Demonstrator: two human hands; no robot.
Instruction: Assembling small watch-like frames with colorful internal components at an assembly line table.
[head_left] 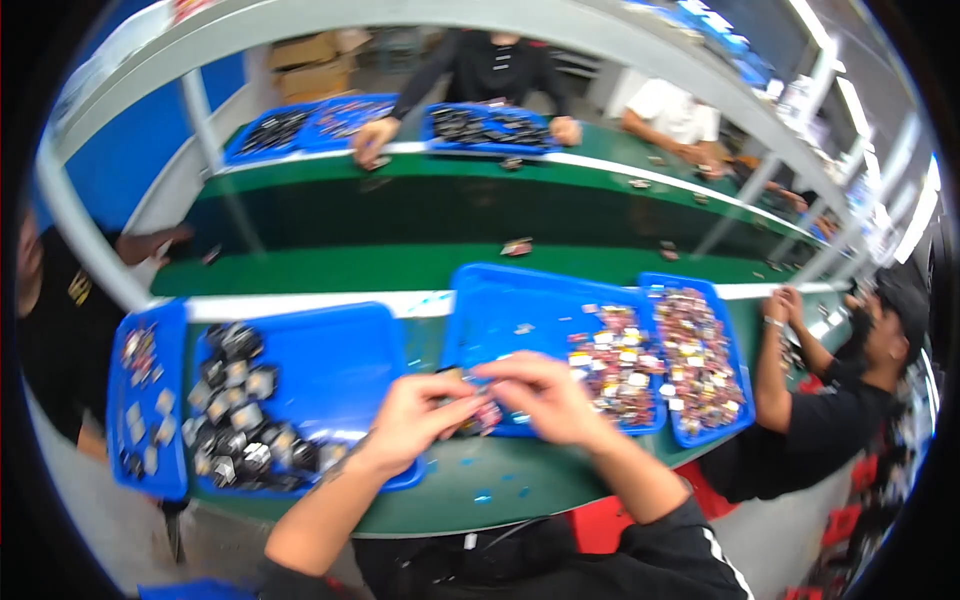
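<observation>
My left hand point(425, 412) is closed, its thumb and fingers pinching a small part point(484, 418) with pinkish-red and dark colouring, blurred. My right hand point(548, 396) meets it from the other side with its fingertips pinched together; what they grip is too small to tell. Both hands are over the near edge of a blue tray point(490, 285), whose right side holds a heap of small pink, yellow and white parts point(615, 365). Small bits of blue film point(483, 496) lie on the green table point(430, 510) below my hands.
At left, a blue tray point(340, 318) holds black-wrapped pieces point(240, 400), beside a narrow tray point(175, 470) of loose parts. Another full tray point(742, 385) stands right. Beyond runs a green conveyor point(400, 270) carrying a small part point(517, 247). Co-workers sit around; a grey frame point(330, 15) crosses overhead.
</observation>
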